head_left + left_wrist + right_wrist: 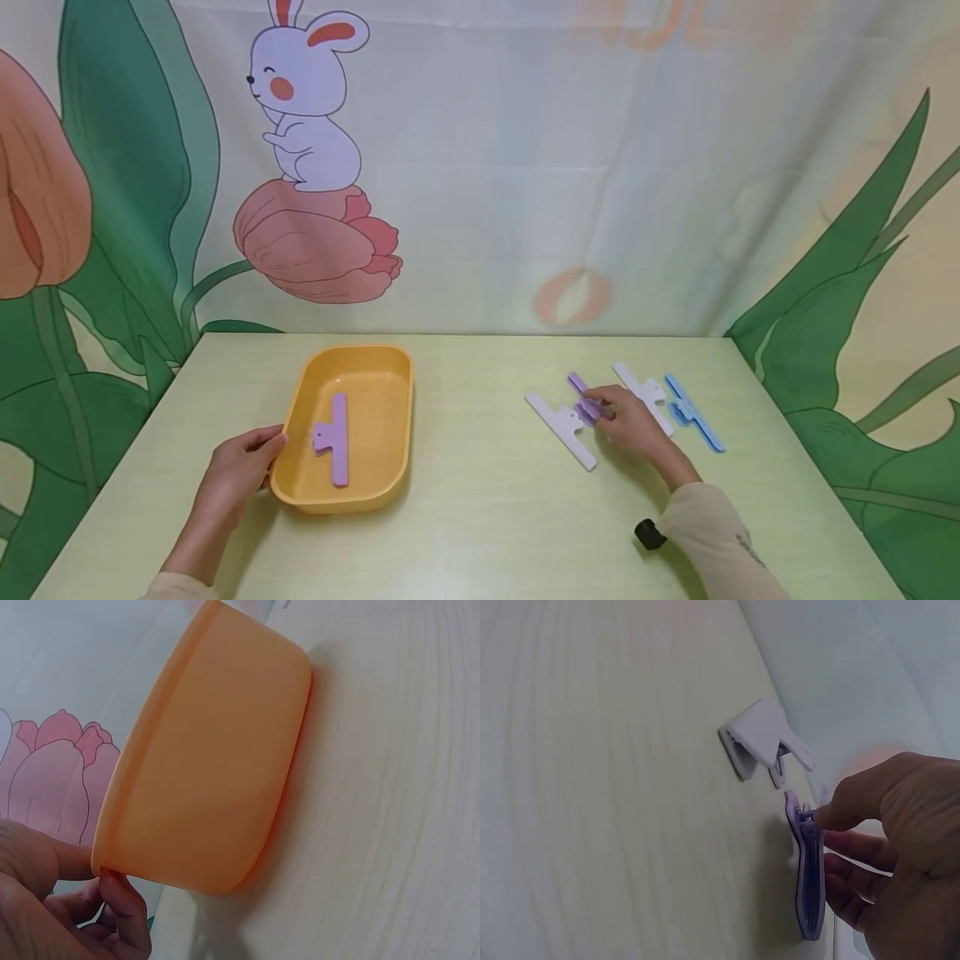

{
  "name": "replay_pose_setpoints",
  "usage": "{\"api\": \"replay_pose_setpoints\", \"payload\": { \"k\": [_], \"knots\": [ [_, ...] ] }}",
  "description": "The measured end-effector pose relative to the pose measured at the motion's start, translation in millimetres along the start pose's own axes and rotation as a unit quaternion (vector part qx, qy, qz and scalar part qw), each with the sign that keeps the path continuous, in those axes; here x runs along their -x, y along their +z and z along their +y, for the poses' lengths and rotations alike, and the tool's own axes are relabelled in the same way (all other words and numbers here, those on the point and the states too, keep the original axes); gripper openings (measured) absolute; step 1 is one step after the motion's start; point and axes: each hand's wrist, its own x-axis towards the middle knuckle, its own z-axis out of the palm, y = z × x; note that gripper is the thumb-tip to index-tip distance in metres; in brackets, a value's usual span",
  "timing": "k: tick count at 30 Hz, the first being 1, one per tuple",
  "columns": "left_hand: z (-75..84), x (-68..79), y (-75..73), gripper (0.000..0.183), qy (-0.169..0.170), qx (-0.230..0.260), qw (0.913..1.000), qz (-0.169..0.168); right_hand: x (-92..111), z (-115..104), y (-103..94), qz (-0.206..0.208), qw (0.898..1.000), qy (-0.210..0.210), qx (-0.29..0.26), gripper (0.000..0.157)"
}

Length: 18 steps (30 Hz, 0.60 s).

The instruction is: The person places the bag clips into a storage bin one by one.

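Note:
My left hand [234,468] pinches the left rim of an orange-yellow plastic tray [378,425] between thumb and fingers. In the left wrist view the tray's side wall [210,750] hides its contents. A purple bag clip [340,442] lies inside the tray. Over on the right, my right hand [632,423] pinches another purple bag clip [576,383]. The right wrist view shows this purple clip [810,881] on edge, between thumb and fingers, its shadow on the table. Just left of it in the head view lies a white bag clip [551,419].
A second white clip [636,387] lies behind the right hand, partly covered by it. To its right is a blue clip [703,425]. A black object [649,534] sits by the right sleeve. The pale table [472,533] ends at a printed cloth backdrop [480,208].

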Motion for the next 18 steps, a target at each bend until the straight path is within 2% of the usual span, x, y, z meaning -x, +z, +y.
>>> {"api": "replay_pose_setpoints", "payload": {
  "k": [7, 12, 18],
  "knots": [
    [-1.2, 1.5, -0.2, 0.052, 0.006, 0.005, 1.0, -0.001, -5.7, 0.0, 2.5, -0.013, 0.997, -0.032, 0.07, 0.047],
    [-0.7, 1.5, 0.1, 0.053, 0.006, 0.005, 1.0, 0.001, -8.8, -4.4, 2.7, -0.029, 0.994, -0.008, 0.108, 0.051],
    [-0.4, 1.1, 0.3, 0.053, 0.002, 0.004, 1.0, 0.003, -11.1, -8.2, 2.8, -0.031, 0.993, 0.004, 0.112, 0.052]
  ]
}}
